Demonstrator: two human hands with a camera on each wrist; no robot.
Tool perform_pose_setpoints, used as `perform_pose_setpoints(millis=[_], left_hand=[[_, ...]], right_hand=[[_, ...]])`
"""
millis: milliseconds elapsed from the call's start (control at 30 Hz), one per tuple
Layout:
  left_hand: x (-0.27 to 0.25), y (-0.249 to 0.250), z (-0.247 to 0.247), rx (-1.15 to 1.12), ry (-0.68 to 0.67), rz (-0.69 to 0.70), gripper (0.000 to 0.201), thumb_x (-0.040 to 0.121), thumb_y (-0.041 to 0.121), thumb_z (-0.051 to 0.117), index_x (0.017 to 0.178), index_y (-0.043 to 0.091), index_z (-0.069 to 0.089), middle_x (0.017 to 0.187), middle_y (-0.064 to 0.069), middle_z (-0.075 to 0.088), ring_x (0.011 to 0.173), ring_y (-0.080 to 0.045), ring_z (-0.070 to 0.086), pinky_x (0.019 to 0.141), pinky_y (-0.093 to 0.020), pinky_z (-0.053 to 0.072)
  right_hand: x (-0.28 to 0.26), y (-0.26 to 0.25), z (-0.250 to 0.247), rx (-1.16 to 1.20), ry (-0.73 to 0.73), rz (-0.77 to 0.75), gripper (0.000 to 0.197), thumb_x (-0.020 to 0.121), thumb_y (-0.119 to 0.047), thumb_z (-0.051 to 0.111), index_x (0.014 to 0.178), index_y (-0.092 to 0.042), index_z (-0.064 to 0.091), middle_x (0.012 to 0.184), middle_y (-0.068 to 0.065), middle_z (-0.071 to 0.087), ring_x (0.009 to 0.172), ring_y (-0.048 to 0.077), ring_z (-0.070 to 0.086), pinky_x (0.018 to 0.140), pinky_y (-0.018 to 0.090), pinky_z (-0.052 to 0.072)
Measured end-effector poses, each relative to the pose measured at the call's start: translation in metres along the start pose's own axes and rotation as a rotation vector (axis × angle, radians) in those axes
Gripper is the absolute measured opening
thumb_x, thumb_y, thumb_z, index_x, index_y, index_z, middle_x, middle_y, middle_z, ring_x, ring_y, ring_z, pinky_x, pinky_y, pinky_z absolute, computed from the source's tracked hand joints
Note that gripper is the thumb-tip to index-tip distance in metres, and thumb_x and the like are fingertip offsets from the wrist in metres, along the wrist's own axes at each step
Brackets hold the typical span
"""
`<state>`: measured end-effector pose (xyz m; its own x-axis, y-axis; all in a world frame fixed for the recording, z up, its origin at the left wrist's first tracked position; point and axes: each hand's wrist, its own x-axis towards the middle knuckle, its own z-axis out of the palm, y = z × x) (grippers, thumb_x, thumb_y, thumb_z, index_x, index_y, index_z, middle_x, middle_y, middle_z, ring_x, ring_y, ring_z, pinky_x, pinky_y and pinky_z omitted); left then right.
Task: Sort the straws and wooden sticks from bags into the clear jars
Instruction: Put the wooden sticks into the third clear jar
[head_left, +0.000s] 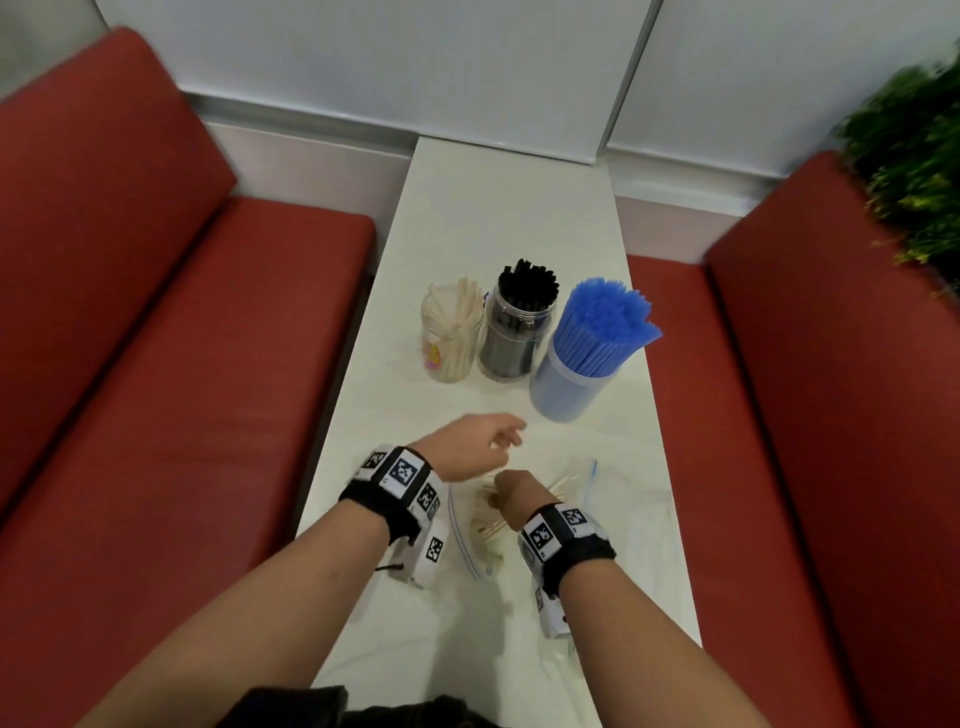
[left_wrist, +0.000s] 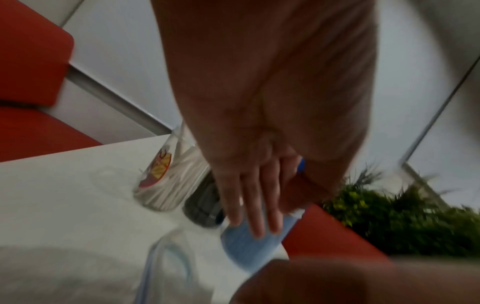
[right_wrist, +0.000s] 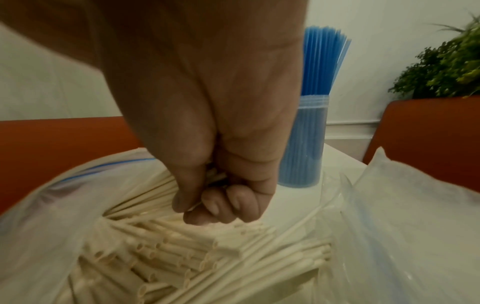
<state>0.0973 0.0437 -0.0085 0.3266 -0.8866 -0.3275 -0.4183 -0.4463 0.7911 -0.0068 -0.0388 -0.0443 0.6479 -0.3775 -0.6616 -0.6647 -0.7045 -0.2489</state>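
Three jars stand mid-table: a clear jar of pale sticks (head_left: 452, 332), a jar of black straws (head_left: 517, 327) and a jar of blue straws (head_left: 587, 353). Nearer me lies a clear zip bag (head_left: 467, 540) full of cream sticks (right_wrist: 182, 246) with hollow ends. My right hand (head_left: 511, 499) is inside the bag (right_wrist: 64, 185), and its fingers (right_wrist: 221, 207) curl round a bunch of these sticks. My left hand (head_left: 501, 439) hovers just beyond the bag with straight fingers (left_wrist: 254, 216) and holds nothing. In the blurred left wrist view it lies in front of the blue jar (left_wrist: 246, 246).
The white table (head_left: 509, 208) is narrow, with red benches (head_left: 182, 364) on both sides. A second, flat clear bag (head_left: 639, 519) lies to the right of the stick bag. A green plant (head_left: 914, 156) stands at the back right, and a white wall closes the far end.
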Motion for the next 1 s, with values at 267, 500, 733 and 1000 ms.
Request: perform_pose_setpoints(millis=[267,500,733,1000], left_hand=[[-0.007,-0.006,0.036,0.353,-0.088,-0.083,0.05,0.08,0.023,0.077,0.125,0.012,0.06,0.117,-0.011,0.068,0.109,-0.028,0.063,0.091,-0.035,0.05],[-0.003,0.002,0.024,0.23,0.018,-0.049,0.034,0.088,0.032,0.067,0.058,0.023,0.054,0.072,-0.006,0.073,0.066,-0.02,0.065,0.073,-0.031,0.051],[-0.002,-0.001,0.009,-0.197,0.219,0.018,0.046,0.088,0.052,0.063,0.054,0.021,0.059,0.055,0.004,0.066,0.056,-0.005,0.061,0.067,-0.03,0.048],[-0.007,0.053,-0.019,-0.786,0.469,0.235,0.036,0.09,0.031,0.068,0.065,0.013,0.05,0.05,-0.003,0.044,0.047,-0.018,0.048,0.076,-0.048,0.055]], right_hand=[[-0.028,-0.013,-0.033,-0.258,0.045,-0.1,0.034,0.102,-0.005,0.052,0.134,0.003,0.057,0.138,0.02,0.061,0.127,0.032,0.059,0.102,0.034,0.044],[-0.053,-0.018,-0.076,-0.359,0.136,-0.157,0.022,0.098,-0.007,0.058,0.116,0.002,0.067,0.117,0.018,0.07,0.094,0.03,0.063,0.076,0.031,0.041],[-0.075,0.012,-0.099,0.483,0.327,-0.335,0.03,0.089,-0.016,0.073,0.118,-0.017,0.062,0.092,0.001,0.066,0.08,0.013,0.06,0.068,0.023,0.046],[-0.038,0.032,-0.043,1.259,0.363,-0.006,0.026,0.104,-0.03,0.052,0.107,-0.008,0.067,0.101,0.009,0.064,0.093,0.024,0.061,0.078,0.035,0.052]])
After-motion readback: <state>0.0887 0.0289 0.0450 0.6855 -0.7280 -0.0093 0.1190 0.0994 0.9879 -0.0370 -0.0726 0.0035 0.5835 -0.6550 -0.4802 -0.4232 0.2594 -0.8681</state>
